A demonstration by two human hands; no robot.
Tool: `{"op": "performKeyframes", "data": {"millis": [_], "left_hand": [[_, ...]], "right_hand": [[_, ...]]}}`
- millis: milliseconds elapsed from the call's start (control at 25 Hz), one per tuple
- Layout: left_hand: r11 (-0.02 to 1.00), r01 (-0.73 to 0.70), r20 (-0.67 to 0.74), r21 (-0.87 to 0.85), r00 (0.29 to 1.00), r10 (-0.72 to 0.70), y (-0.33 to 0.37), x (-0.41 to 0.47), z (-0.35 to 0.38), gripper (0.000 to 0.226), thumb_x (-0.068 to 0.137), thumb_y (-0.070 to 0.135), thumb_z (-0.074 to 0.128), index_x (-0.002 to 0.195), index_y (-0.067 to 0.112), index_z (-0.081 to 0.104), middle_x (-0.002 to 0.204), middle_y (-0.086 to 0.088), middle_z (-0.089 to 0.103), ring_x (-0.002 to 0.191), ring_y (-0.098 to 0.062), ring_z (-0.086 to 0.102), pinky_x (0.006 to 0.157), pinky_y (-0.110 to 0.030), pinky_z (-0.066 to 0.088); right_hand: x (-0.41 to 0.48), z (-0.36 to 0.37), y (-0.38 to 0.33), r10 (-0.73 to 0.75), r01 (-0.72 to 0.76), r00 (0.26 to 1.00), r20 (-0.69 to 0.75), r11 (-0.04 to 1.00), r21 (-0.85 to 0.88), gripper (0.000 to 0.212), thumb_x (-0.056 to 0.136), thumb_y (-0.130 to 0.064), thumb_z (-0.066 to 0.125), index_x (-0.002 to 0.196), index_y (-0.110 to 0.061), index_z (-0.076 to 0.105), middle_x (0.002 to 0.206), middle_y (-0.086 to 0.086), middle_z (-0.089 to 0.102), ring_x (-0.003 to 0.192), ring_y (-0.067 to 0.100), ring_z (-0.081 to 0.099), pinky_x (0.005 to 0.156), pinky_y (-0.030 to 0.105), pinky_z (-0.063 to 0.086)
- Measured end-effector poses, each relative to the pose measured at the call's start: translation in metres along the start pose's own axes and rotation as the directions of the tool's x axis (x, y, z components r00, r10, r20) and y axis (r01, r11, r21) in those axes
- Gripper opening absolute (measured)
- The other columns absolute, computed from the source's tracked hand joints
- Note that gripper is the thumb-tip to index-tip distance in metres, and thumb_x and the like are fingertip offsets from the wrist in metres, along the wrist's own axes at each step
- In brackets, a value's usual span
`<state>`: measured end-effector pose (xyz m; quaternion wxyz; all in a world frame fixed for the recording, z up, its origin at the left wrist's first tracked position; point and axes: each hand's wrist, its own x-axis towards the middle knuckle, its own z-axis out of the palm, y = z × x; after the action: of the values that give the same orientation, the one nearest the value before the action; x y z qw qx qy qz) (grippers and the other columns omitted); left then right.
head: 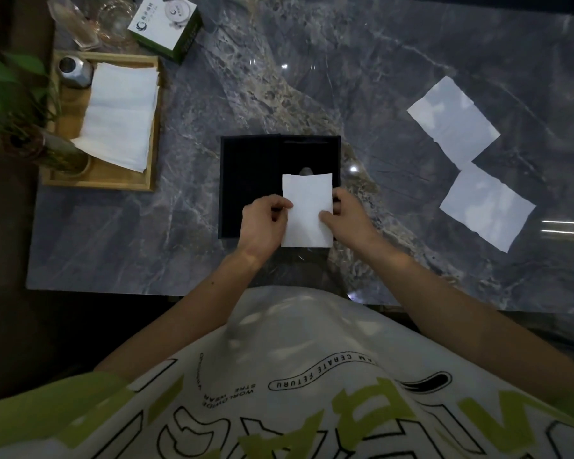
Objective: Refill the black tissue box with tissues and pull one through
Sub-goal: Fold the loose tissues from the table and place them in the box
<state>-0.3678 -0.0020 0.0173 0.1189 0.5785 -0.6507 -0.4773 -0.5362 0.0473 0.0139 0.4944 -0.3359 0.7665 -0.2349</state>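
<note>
- Table [411, 61]: dark grey marbled slab with pale veining; it carries every item below and runs across your whole view.
- Wooden tray [155, 127]: at the table's far left, long side running away from you.
- Black tissue box [246, 180]: at the table's middle, directly in front of you, well apart from the tray.
- Tissue stack [120, 114]: white, lying flat in the tray and filling most of its right side.
- Loose tissues, two: white sheets flat on the table to your right, one farther [452, 122], one nearer [487, 207], corners almost meeting.
- Carton [166, 24]: white and green, far edge, just beyond the tray.
- Held tissue [307, 210]: white folded sheet, over the right part of the box, its lower edge past the box's near side.
- Left hand [262, 223]: you pinch the held tissue's left edge between thumb and curled fingers.
- Right hand [348, 220]: you pinch its right edge, thumb on top.
- Glass vase [60, 154]: with green leaves, at the tray's near left corner.
- Metal canister [74, 71]: in the tray's far left corner.
</note>
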Motion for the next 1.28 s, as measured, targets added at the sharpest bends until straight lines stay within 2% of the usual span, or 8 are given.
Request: {"op": "performKeyframes", "data": {"millis": [120, 240, 360, 560, 800, 880, 1000, 1280], "left_hand": [[0.999, 0.007, 0.036, 0.041, 0.999, -0.009, 0.003, 0.005, 0.005, 0.029, 0.096, 0.011, 0.052, 0.123, 0.007, 0.063, 0.116, -0.006, 0.067, 0.098, -0.009, 0.063, 0.082, -0.005, 0.047], [0.995, 0.014, 0.112, 0.103, 0.993, -0.026, 0.008, 0.011, 0.011, 0.037, 0.096, 0.011, 0.049, 0.132, 0.005, 0.056, 0.122, -0.011, 0.064, 0.106, -0.018, 0.064, 0.088, -0.017, 0.049], [0.990, 0.009, 0.153, 0.140, 0.988, -0.030, 0.012, 0.017, 0.016, 0.037, 0.095, 0.006, 0.048, 0.132, 0.002, 0.055, 0.120, -0.014, 0.063, 0.106, -0.023, 0.063, 0.092, -0.028, 0.052], [0.969, -0.004, 0.255, 0.246, 0.965, -0.060, 0.020, 0.032, 0.025, 0.010, 0.087, -0.001, 0.049, 0.092, -0.003, 0.057, 0.098, -0.019, 0.060, 0.084, -0.028, 0.061, 0.070, -0.033, 0.051], [0.930, 0.033, 0.383, 0.366, 0.905, -0.183, 0.023, 0.051, 0.032, 0.018, 0.087, -0.004, 0.046, 0.103, -0.008, 0.053, 0.116, -0.026, 0.050, 0.102, -0.038, 0.055, 0.086, -0.040, 0.048], [0.915, 0.039, 0.400, 0.402, 0.891, -0.214, 0.024, 0.055, 0.034, 0.026, 0.089, -0.002, 0.047, 0.113, -0.011, 0.050, 0.123, -0.027, 0.047, 0.108, -0.040, 0.053, 0.091, -0.041, 0.045], [0.896, 0.020, 0.421, 0.444, 0.878, -0.228, 0.027, 0.058, 0.038, 0.042, 0.092, 0.005, 0.052, 0.131, -0.010, 0.041, 0.135, -0.025, 0.043, 0.120, -0.037, 0.050, 0.102, -0.039, 0.043], [0.857, -0.013, 0.399, 0.515, 0.889, -0.226, 0.031, 0.058, 0.040, 0.041, 0.095, 0.003, 0.046, 0.132, -0.012, 0.039, 0.146, -0.029, 0.028, 0.131, -0.042, 0.039, 0.105, -0.041, 0.035]], "right_hand": [[0.001, -0.001, -0.001, -0.106, 0.098, 0.992, -0.065, 0.989, -0.110, 0.045, 0.090, -0.008, 0.051, 0.133, -0.014, 0.039, 0.108, 0.005, 0.061, 0.092, 0.019, 0.060, 0.070, 0.029, 0.046], [0.006, -0.001, -0.002, -0.253, 0.224, 0.961, -0.109, 0.948, -0.226, 0.059, 0.087, -0.005, 0.050, 0.140, -0.019, 0.031, 0.080, 0.001, 0.056, 0.065, 0.014, 0.054, 0.051, 0.023, 0.034], [0.014, 0.000, -0.005, -0.331, 0.275, 0.940, -0.082, 0.879, -0.388, 0.047, 0.086, -0.003, 0.048, 0.131, -0.015, 0.044, 0.073, 0.002, 0.053, 0.062, 0.014, 0.050, 0.054, 0.029, 0.034], [0.033, 0.003, -0.010, -0.249, 0.206, 0.968, -0.020, 0.840, -0.501, 0.036, 0.087, 0.004, 0.046, 0.119, 0.002, 0.062, 0.111, 0.020, 0.065, 0.099, 0.032, 0.062, 0.084, 0.036, 0.050], [0.045, 0.003, -0.024, -0.071, 0.159, 0.984, 0.162, 0.754, -0.638, 0.021, 0.082, 0.006, 0.047, 0.067, -0.008, 0.040, 0.090, 0.022, 0.056, 0.080, 0.032, 0.054, 0.062, 0.034, 0.037], [0.048, 0.002, -0.028, -0.010, 0.173, 0.972, 0.237, 0.715, -0.678, 0.005, 0.086, 0.001, 0.051, 0.083, -0.002, 0.051, 0.105, 0.025, 0.058, 0.094, 0.036, 0.057, 0.067, 0.033, 0.036], [0.055, 0.004, -0.028, 0.027, 0.206, 0.957, 0.290, 0.642, -0.738, 0.024, 0.089, -0.006, 0.057, 0.111, 0.003, 0.054, 0.119, 0.024, 0.055, 0.106, 0.036, 0.057, 0.078, 0.034, 0.042], [0.055, 0.002, -0.035, 0.056, 0.227, 0.951, 0.303, 0.536, -0.813, 0.032, 0.091, -0.007, 0.058, 0.121, 0.002, 0.052, 0.128, 0.025, 0.049, 0.109, 0.035, 0.057, 0.082, 0.035, 0.045]]}}
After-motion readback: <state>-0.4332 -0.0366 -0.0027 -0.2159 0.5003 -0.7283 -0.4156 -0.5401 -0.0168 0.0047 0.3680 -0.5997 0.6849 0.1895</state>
